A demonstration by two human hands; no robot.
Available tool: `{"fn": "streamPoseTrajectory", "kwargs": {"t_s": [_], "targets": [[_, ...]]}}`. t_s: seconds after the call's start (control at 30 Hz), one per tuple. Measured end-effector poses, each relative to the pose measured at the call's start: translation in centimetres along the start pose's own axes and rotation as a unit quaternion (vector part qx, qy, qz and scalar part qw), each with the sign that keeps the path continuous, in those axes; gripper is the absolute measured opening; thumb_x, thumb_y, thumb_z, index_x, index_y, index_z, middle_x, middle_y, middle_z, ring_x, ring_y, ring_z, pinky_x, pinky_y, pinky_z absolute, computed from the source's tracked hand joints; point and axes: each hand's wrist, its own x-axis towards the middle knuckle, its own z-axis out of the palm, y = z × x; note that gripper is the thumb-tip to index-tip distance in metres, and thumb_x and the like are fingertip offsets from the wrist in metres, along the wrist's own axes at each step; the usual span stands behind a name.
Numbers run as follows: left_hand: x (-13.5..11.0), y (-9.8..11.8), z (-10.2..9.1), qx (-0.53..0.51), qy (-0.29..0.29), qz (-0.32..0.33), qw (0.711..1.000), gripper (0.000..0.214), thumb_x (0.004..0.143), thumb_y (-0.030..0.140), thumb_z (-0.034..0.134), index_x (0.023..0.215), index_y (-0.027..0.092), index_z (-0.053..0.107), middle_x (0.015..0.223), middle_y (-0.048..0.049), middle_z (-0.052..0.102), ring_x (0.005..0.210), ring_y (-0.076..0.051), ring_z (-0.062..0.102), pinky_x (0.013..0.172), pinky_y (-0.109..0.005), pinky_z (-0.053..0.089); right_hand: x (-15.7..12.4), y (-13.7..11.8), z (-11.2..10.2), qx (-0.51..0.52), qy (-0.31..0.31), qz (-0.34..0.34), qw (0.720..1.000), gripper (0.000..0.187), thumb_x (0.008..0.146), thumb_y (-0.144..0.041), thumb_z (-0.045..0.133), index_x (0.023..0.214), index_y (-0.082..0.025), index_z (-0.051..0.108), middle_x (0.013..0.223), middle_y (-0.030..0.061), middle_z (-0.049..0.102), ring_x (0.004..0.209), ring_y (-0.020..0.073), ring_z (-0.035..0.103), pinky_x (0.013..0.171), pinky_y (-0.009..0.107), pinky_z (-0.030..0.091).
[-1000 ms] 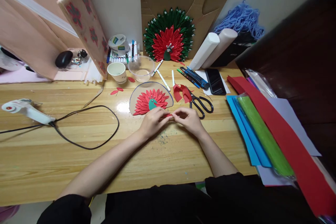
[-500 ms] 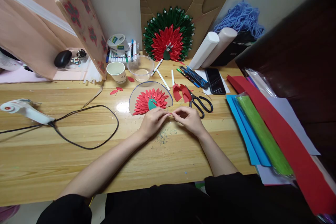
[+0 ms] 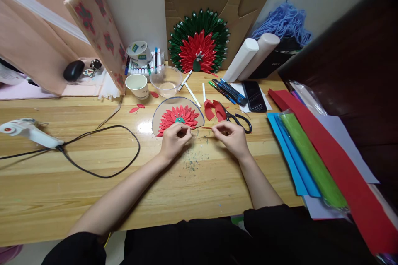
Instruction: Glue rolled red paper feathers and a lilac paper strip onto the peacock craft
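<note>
Cardboard half-round (image 3: 158, 116), blue-edged, carries layered, pointed red petals (image 3: 169, 118) about one green head (image 3: 179, 120). Just right of it, the right hand (image 3: 234, 137) pinches one slim red strip (image 3: 207, 128); at its lower edge, the left hand's (image 3: 173, 141) fingertips press together, contents unclear. Three loose petals (image 3: 133, 110) lie upper left of it; grained tabletop (image 3: 149, 198) stretches broadly below.

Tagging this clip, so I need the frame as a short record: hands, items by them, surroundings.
Left hand: fingertips close together, partly covering petaled cardboard; grip contents too small to tell
Right hand: pinching thin red piece, apart from the left hand
By right hand: black-handled scissors, red paper scraps
Left side: glue gun, corded
Behind: paper cup, clear bowl
Surface: wooden table
</note>
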Motion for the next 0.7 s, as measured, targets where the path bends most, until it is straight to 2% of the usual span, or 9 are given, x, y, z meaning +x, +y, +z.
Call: {"fn": "streamPoseTrajectory", "kwargs": {"t_s": [0.07,0.17,0.4,0.57,0.7], "targets": [[0.1,0.0,-0.1,-0.012,-0.003,0.005,1.0,0.008,0.079,0.02,0.058,0.075,0.016,0.065,0.074,-0.0035,0.065,0.067,-0.012,0.058,0.063,-0.024,0.046,0.1,0.0,-0.2,0.0,0.015,-0.002,1.0,0.01,0.075,-0.026,0.064,0.072,-0.017,0.064,0.07,0.0027,0.065,0.062,0.0141,0.061,0.058,0.025,0.051],[0.1,0.3,0.1,-0.034,-0.034,0.012,0.999,0.009,0.078,0.023,0.06,0.08,0.016,0.066,0.077,-0.0047,0.066,0.071,-0.013,0.059,0.066,-0.025,0.047,-0.1,-0.3,0.0,-0.007,0.004,-0.018,1.0,0.009,0.076,-0.025,0.064,0.073,-0.017,0.065,0.072,0.0037,0.065,0.064,0.0146,0.061,0.057,0.025,0.051],[0.2,0.4,0.2,-0.072,-0.073,-0.041,0.994,0.016,0.079,0.029,0.06,0.075,0.015,0.067,0.074,-0.0051,0.067,0.069,-0.014,0.059,0.066,-0.026,0.047,-0.6,-1.2,1.0,-0.025,-0.014,-0.106,0.994,0.007,0.079,-0.021,0.061,0.078,-0.02,0.068,0.077,0.0032,0.067,0.072,0.0151,0.062,0.064,0.027,0.052],[0.3,0.2,0.3,-0.091,-0.063,-0.045,0.993,0.016,0.079,0.028,0.06,0.072,0.014,0.064,0.071,-0.0046,0.065,0.067,-0.013,0.058,0.063,-0.025,0.046,-0.6,-1.3,1.2,-0.013,-0.049,-0.096,0.994,0.012,0.078,-0.024,0.061,0.088,-0.022,0.069,0.086,0.0039,0.068,0.079,0.0163,0.063,0.069,0.029,0.053],[0.1,0.3,0.4,-0.07,-0.088,-0.016,0.994,0.014,0.08,0.027,0.059,0.073,0.015,0.063,0.072,-0.0044,0.064,0.068,-0.013,0.057,0.064,-0.025,0.045,-0.7,-1.5,1.3,0.0,-0.069,-0.082,0.994,0.012,0.079,-0.024,0.06,0.089,-0.022,0.068,0.087,0.0037,0.068,0.081,0.0167,0.063,0.075,0.031,0.051]]}}
